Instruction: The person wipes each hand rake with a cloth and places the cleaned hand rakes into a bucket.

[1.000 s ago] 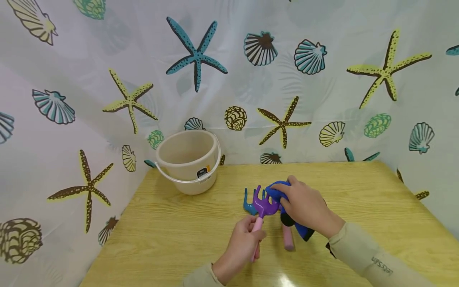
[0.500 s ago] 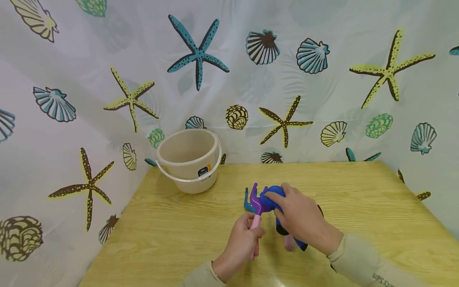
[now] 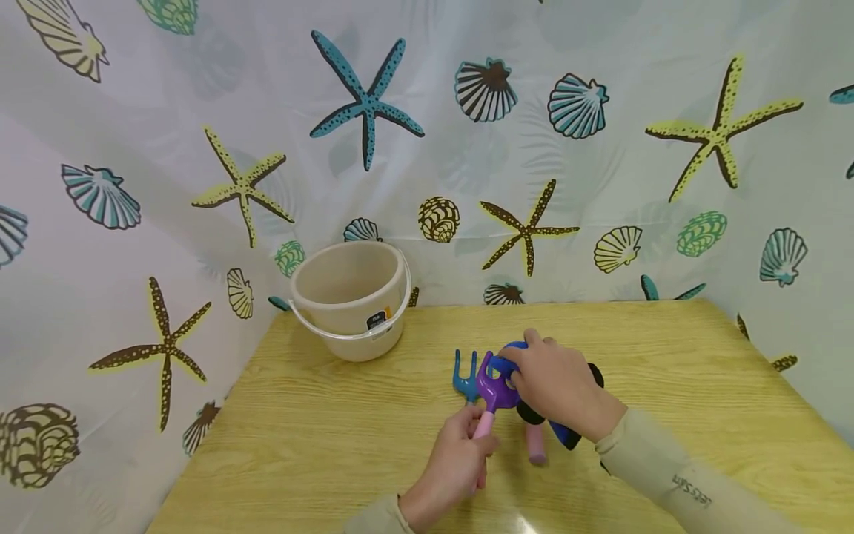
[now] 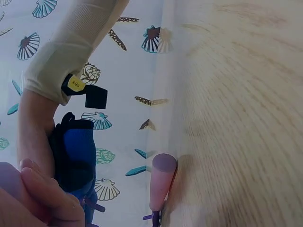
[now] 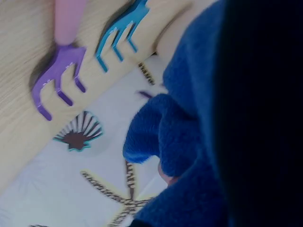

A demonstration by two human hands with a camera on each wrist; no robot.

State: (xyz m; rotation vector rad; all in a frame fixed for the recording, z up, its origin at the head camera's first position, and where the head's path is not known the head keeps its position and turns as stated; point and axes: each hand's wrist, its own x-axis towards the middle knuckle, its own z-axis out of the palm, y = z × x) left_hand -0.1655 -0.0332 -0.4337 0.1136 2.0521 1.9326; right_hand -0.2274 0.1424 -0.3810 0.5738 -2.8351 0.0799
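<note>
My left hand (image 3: 454,456) grips the pink handle (image 3: 484,425) of a small hand rake, its purple head (image 3: 499,394) raised above the table. A blue cloth with black edges (image 3: 567,434) is bunched in my right hand (image 3: 557,380), which pinches it against the rake's tines. In the right wrist view the blue cloth (image 5: 177,132) hides most of that hand. A second purple rake (image 5: 59,73) with a pink handle (image 3: 536,445) lies on the table beneath my hands. Left of it lies a blue rake (image 3: 465,384), partly behind the held one.
A beige bucket (image 3: 356,322) with a white bail handle stands at the table's back left. The wood-patterned table (image 3: 320,445) meets a white curtain (image 3: 427,163) printed with shells and starfish at the back and sides.
The cloth came left and down over the purple tines, then drew back up and right, baring more of the rake head. My left hand shifted slightly, still gripping the handle.
</note>
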